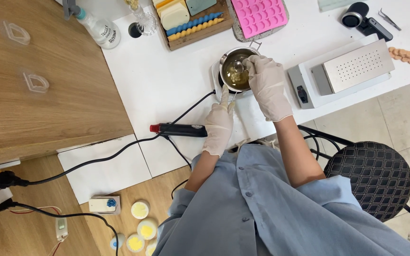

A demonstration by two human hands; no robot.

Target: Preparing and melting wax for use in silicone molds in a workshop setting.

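- Where the white counter (167, 80) meets upper centre of the frame: small metal pot (237, 69) of yellowish liquid with pale lumps, resting on a little white base.
- Right hand (267, 85), white-gloved, over the pot's right rim, grip pinched on a thin stirrer (241, 67) dipped in the liquid.
- Left hand (219, 124), gloved too, just below the pot, grip closed around its handle, forefinger stretched up along it.
- Left of that hand: black heat tool (180, 129) with red tip, cable trailing to lower left.
- Above: pink silicone mould (259, 16); wooden tray (193, 23) of blue and yellow twisted candles.
- Right: grey plate device (340, 73).
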